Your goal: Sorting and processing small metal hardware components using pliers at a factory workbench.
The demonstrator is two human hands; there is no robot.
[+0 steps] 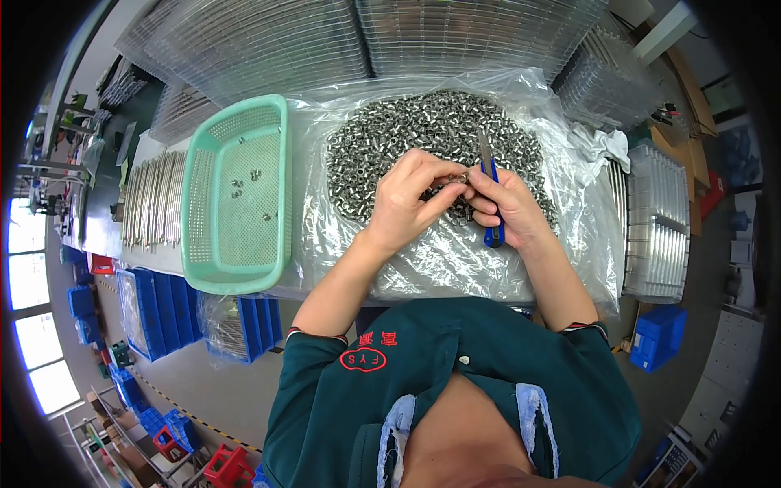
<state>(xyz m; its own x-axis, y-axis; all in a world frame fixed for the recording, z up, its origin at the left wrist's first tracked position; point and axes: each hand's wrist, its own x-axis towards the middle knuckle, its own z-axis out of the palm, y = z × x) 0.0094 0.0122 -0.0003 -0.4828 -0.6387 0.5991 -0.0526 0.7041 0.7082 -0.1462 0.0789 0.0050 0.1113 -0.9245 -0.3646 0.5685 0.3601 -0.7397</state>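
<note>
In front of me my left hand [413, 199] pinches a small metal ring-like part [461, 177] between thumb and fingertips. My right hand [512, 207] meets it there, closed around a blue utility knife [494, 215] whose blade points away from me; its fingertips also touch the small part. Beneath and beyond both hands spreads a wide heap of small shiny metal sleeves [423, 122] on clear plastic sheeting [313, 211]. Left of the heap stands a green plastic basket [285, 195] with several small metal pieces [237, 189] in it.
Stacked clear plastic trays [268, 49] line the back of the table. More trays [659, 228] stand at the right, beside a white cloth [598, 146]. Metal rods [154, 199] lie left of the basket. Blue bins [159, 313] sit below the table's left front edge.
</note>
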